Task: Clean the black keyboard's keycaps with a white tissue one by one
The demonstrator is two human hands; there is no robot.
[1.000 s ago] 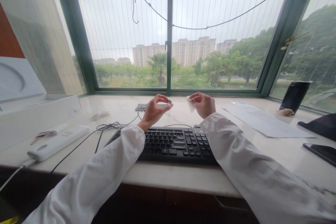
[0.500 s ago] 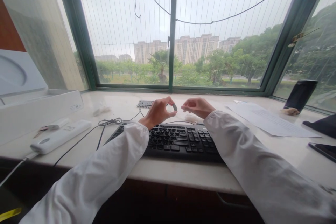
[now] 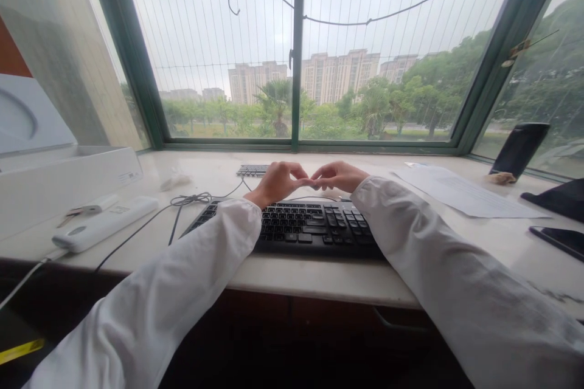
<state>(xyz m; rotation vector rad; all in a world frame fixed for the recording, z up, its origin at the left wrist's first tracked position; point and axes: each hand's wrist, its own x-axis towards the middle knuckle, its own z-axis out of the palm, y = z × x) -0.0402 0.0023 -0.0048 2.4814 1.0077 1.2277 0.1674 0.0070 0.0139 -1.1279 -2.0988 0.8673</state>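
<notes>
Over the far edge of a black keyboard [image 3: 296,228], my left hand [image 3: 279,182] and my right hand [image 3: 340,176] meet at the fingertips. Thumb and fingers of the left are closed in a pinch; a small dark piece showed there half a second ago, but the fingers hide it now. My right hand's fingers are also drawn together against the left fingertips, and what they grip, if anything, is hidden. Just behind the left hand lies a patch of small grey keys [image 3: 252,170]. Both hands are raised above the keyboard and do not touch its keys.
A tied black cable [image 3: 191,199] runs left of the keyboard. Farther left are a white power strip [image 3: 106,223] and an open white box [image 3: 68,176]. Paper [image 3: 460,189], a phone [image 3: 559,241] and a dark upright object [image 3: 520,149] occupy the right. Windows stand behind.
My right hand has moved left to touch the left fingertips, closing the gap between them. The small dark piece in my left pinch has gone out of sight. The view has tilted slightly.
</notes>
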